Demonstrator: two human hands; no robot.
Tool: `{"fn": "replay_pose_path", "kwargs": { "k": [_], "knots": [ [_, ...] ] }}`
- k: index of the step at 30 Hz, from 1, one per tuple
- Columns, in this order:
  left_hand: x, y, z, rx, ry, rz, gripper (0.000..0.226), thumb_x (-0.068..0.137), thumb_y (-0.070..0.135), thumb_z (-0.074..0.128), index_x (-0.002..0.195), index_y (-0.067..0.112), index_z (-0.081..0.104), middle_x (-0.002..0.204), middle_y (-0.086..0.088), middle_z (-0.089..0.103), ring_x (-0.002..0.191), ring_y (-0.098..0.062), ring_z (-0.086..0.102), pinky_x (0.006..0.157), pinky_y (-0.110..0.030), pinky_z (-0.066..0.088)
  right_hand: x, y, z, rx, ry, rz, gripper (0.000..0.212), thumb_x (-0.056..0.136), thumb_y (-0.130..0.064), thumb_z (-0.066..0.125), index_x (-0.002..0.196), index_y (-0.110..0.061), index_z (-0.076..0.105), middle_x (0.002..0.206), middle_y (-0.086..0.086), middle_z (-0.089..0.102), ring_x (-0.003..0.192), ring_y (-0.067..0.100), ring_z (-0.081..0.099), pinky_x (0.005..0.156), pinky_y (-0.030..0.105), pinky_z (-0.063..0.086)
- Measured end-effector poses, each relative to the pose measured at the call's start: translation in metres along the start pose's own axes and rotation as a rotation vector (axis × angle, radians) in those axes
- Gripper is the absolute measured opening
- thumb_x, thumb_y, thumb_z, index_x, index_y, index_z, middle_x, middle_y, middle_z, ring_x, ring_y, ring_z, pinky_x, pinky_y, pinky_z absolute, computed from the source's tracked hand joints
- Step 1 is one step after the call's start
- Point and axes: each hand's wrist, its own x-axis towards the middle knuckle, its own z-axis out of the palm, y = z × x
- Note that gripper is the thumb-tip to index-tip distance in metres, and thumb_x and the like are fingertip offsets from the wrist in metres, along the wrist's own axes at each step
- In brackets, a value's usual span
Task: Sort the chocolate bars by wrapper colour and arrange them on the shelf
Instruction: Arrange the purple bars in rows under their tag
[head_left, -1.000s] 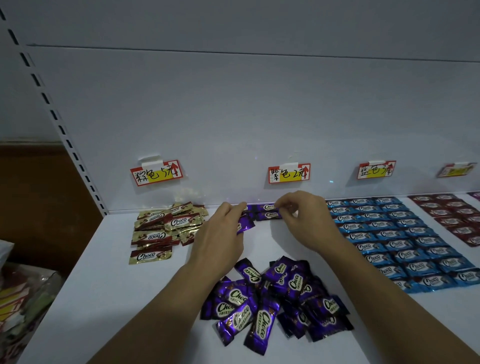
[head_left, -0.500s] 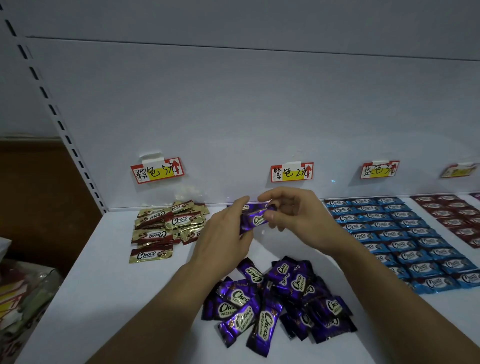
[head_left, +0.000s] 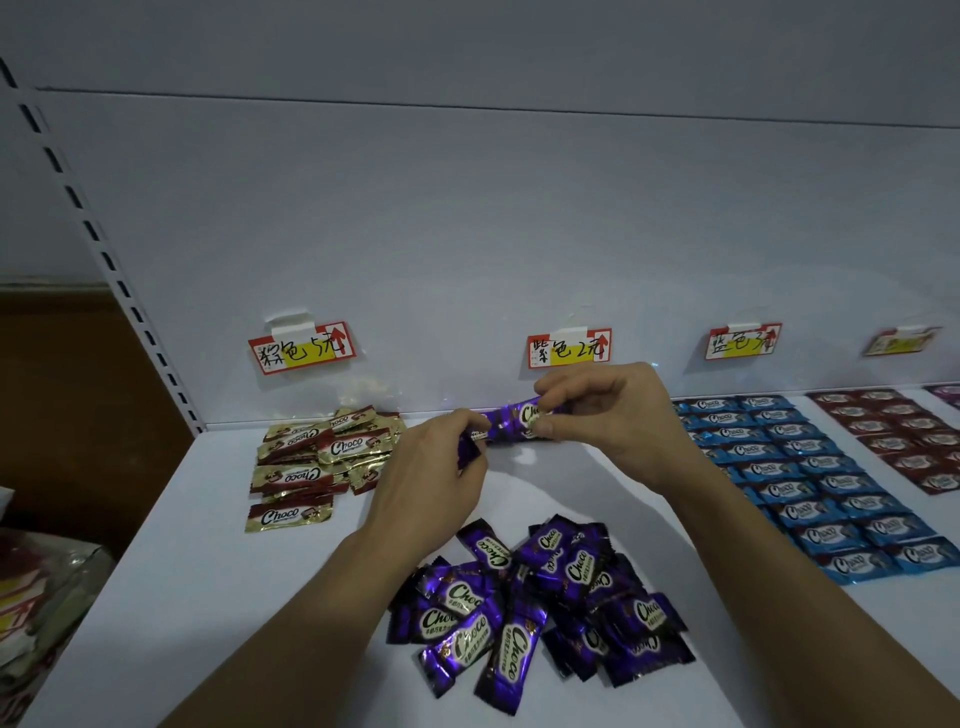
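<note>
The purple bar (head_left: 511, 423) is held just over the back of the shelf (head_left: 208, 571), right under the purple tag (head_left: 569, 348). The right hand (head_left: 613, 421) pinches one end of it with thumb and fingertips. The left hand (head_left: 436, 467) has its fingers curled round the other end (there may be more purple wrapper tucked under that hand, but I cannot tell). Holding both ends likely keeps the bar flat and straight, so it can go down neatly at the back where its tag is. Near the front lies the purple pile (head_left: 540, 603), all jumbled and not yet sorted into rows. To the right, the blue bars (head_left: 810, 483) sit in tidy rows under the blue tag (head_left: 743, 340). The red bars (head_left: 904, 436) past them are tidy too. To the left, the gold bars (head_left: 322, 457) are in a loose heap, so they look not yet lined up.
</note>
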Motion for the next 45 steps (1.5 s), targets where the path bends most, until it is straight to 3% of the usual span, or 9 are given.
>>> {"fn": "replay_pose_path", "kwargs": {
  "k": [6,10,15,19,23,29,45],
  "knots": [
    [0.011,0.020,-0.003,0.193,-0.131,0.071,0.026,0.096,0.018,0.059,0.119,0.025,0.067,0.114,0.009,0.064,0.101,-0.014,0.061,0.084,-0.033,0.053,0.006,0.003,-0.019,-0.280,0.148,0.183,0.015,0.076,-0.007,0.085,0.085,-0.017,0.078,0.087,0.000,0.076,0.085,0.016,0.073,0.079,0.034,0.062],
    [0.014,0.032,0.017,0.290,-0.230,0.103,0.035,0.100,0.020,0.053,0.134,0.024,0.058,0.129,0.007,0.047,0.100,-0.020,0.062,0.082,-0.039,0.056,0.008,0.020,-0.034,-0.607,0.283,0.340,0.010,0.082,-0.022,0.083,0.091,-0.020,0.078,0.090,-0.004,0.074,0.077,0.004,0.067,0.064,0.016,0.048],
    [0.010,0.039,0.037,0.364,-0.346,0.110,0.048,0.102,0.023,0.047,0.150,0.023,0.041,0.153,0.006,0.027,0.107,-0.024,0.062,0.086,-0.040,0.055,0.008,0.027,-0.036,-0.775,0.240,0.415,0.011,0.084,-0.025,0.081,0.093,-0.019,0.080,0.083,-0.005,0.067,0.069,0.002,0.055,0.054,0.007,0.034],
    [0.012,0.039,0.041,0.413,-0.374,0.112,0.051,0.102,0.023,0.047,0.152,0.021,0.036,0.158,0.005,0.021,0.107,-0.028,0.062,0.085,-0.043,0.056,0.005,0.031,-0.031,-0.895,0.200,0.426,0.015,0.086,-0.030,0.078,0.098,-0.021,0.078,0.095,0.000,0.067,0.079,0.012,0.057,0.070,0.022,0.044],
    [0.013,0.039,0.043,0.445,-0.384,0.107,0.050,0.101,0.023,0.049,0.150,0.019,0.038,0.155,0.003,0.024,0.104,-0.027,0.063,0.083,-0.042,0.057,0.004,0.030,-0.035,-0.942,0.198,0.431,0.018,0.086,-0.035,0.078,0.099,-0.023,0.077,0.099,0.000,0.066,0.087,0.016,0.058,0.074,0.028,0.045],
    [0.013,0.039,0.043,0.462,-0.388,0.116,0.045,0.101,0.024,0.049,0.145,0.018,0.043,0.153,0.003,0.026,0.100,-0.027,0.063,0.080,-0.041,0.056,0.003,0.032,-0.028,-0.970,0.116,0.425,0.011,0.090,-0.023,0.074,0.100,-0.022,0.079,0.101,0.003,0.075,0.089,0.020,0.067,0.085,0.035,0.057],
    [0.013,0.040,0.042,0.462,-0.380,0.134,0.051,0.102,0.025,0.048,0.152,0.019,0.036,0.156,0.002,0.027,0.106,-0.025,0.062,0.080,-0.035,0.051,0.002,0.032,-0.021,-0.995,0.132,0.399,0.012,0.093,-0.026,0.071,0.102,-0.022,0.078,0.102,0.003,0.075,0.089,0.021,0.067,0.083,0.037,0.058]
  ]
}}
